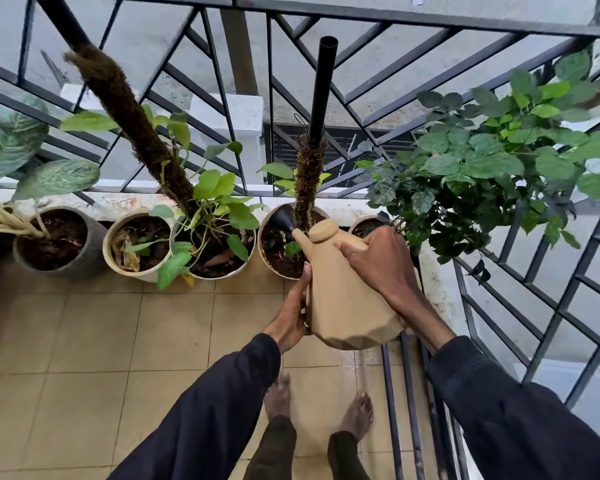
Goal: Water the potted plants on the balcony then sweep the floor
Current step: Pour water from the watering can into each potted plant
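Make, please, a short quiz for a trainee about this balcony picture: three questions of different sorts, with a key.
1. True or false: both hands are off the watering can.
2. Which hand holds the can from above, beside its lid? A. the left B. the right C. neither
3. Fill in (taller or shorter): the black spout hangs over the pot with the ___ moss pole.

Key
1. False.
2. B: the right hand grips it on top, while the left hand rests against its side.
3. shorter
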